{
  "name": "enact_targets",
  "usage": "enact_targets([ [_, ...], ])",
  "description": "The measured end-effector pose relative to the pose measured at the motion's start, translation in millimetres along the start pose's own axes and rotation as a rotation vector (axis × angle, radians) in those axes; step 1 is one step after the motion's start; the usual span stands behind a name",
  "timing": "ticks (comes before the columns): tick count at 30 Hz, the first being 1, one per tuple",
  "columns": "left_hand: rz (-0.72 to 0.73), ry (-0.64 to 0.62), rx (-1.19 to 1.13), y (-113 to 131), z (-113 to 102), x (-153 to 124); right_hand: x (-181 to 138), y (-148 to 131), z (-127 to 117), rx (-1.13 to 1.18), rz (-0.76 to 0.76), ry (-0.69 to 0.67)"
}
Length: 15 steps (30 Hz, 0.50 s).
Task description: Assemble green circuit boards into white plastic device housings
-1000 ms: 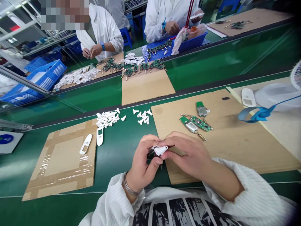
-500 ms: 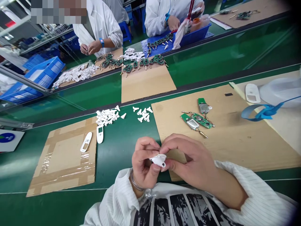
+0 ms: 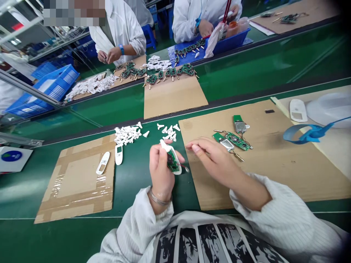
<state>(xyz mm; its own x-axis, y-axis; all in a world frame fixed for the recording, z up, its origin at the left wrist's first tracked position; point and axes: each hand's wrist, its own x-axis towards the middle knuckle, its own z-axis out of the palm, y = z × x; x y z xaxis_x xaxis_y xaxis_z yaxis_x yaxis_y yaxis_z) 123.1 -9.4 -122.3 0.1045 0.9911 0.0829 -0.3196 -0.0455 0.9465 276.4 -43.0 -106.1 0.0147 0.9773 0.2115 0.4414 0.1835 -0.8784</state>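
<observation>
My left hand (image 3: 161, 168) grips an open white plastic casing (image 3: 177, 171), tilted upright, with a green circuit board (image 3: 172, 160) inside it. A thin wire with a small round end sticks out from the lower right of the casing. To the right, my right hand (image 3: 216, 155) hovers apart from the casing over the cardboard's left edge. Its fingers stretch left, the thumb near the forefinger, and nothing shows in them. Small white plastic tips (image 3: 171, 132) lie just beyond my left hand, and a larger heap of white tips (image 3: 127, 135) is farther left.
Several circuit boards (image 3: 238, 140) with wired metal ends lie on the right cardboard sheet (image 3: 274, 171). White covers (image 3: 119, 154) rest by the taped left cardboard (image 3: 74, 182). A blue strap (image 3: 304, 134) lies at right. Across the bench, co-workers in white coats handle parts.
My hands have come apart. The left has turned the casing so that its open side with the board shows; the right has let go and moved up and away.
</observation>
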Motion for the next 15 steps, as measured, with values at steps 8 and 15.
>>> enact_targets([
  [8,-0.048,0.239,-0.179,-5,19,12,-1,17,52,0.524,0.238,-0.052],
  [15,0.059,0.174,-0.151,-12,30,1,4,18,48,0.299,0.197,0.035],
])
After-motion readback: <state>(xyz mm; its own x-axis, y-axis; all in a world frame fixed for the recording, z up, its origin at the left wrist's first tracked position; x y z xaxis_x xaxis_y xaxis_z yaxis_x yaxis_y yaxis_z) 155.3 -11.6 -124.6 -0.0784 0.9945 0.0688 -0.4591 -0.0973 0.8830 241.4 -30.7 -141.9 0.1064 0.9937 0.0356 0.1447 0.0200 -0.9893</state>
